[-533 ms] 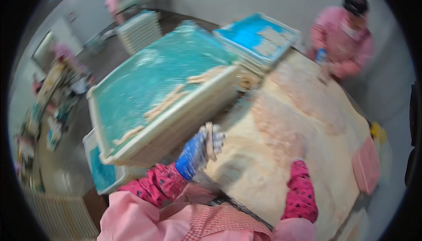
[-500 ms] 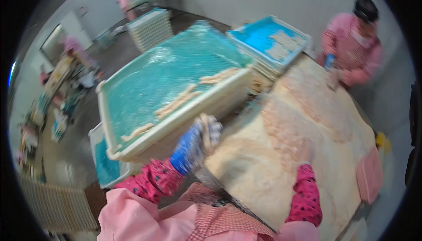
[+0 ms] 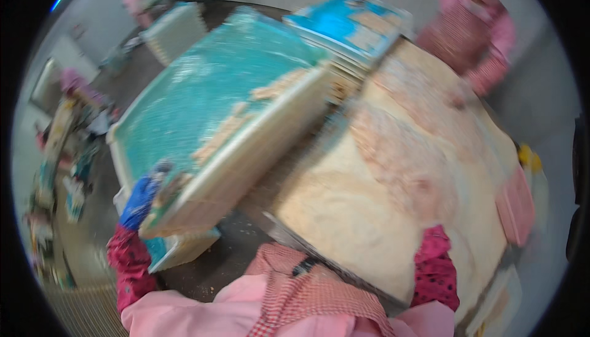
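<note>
My left hand [image 3: 142,200], in a blue glove dusted with white, is at the near-left corner of a large white tray [image 3: 258,143] lined with teal plastic film. Beside its fingers lies a pale floury piece; blur hides whether it is gripped. Along the tray's near side is a row of pale coated strips [image 3: 222,133]. My right hand [image 3: 428,207] rests among raw pinkish meat pieces [image 3: 393,146] on a worktable spread with cream-coloured flour or crumb [image 3: 338,199]. Its fingers blend into the meat and are smeared.
A blue-lined tray [image 3: 319,20] with pale pieces stands beyond the table's far end. A co-worker in pink [image 3: 458,36] stands at far right, one arm reaching over it. A pink plastic basin [image 3: 515,208] sits at the right edge. Another white bin [image 3: 184,248] is below the large tray.
My left hand has moved left from the table side to the tray's near-left corner. The co-worker's gloved hand has reached over to the blue-lined tray. The view has shifted slightly.
</note>
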`<state>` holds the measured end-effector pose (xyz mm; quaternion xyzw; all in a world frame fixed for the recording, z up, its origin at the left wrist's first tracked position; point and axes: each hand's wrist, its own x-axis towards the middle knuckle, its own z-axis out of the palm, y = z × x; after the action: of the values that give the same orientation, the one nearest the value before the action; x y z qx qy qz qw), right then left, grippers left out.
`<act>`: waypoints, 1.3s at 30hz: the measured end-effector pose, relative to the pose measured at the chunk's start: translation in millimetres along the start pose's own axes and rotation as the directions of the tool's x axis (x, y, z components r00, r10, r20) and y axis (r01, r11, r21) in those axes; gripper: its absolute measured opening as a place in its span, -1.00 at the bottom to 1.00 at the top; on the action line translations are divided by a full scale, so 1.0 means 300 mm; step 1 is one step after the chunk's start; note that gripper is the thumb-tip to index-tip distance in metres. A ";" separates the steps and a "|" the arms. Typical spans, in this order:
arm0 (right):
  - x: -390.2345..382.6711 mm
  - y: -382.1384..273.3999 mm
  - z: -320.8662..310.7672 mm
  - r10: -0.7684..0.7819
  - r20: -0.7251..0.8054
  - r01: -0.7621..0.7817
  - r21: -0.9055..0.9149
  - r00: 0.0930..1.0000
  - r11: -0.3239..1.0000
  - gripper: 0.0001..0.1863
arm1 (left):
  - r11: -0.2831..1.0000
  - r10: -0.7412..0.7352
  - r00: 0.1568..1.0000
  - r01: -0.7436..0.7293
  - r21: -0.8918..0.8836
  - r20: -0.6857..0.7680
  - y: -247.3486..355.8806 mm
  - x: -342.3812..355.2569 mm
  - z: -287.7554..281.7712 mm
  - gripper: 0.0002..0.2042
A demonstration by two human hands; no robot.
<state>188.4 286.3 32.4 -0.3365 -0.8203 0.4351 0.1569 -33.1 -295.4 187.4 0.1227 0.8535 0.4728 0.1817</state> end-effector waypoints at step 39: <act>-0.570 -0.135 0.151 -0.313 -0.103 0.290 -0.188 0.944 0.938 -0.62 | 0.405 0.423 0.735 0.370 -0.836 0.530 0.000 -0.007 1.587 -0.50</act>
<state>270.5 124.9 45.9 -0.2467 -0.8842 0.3111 0.2462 171.7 66.7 -44.0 0.1806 0.3188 0.7808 0.5061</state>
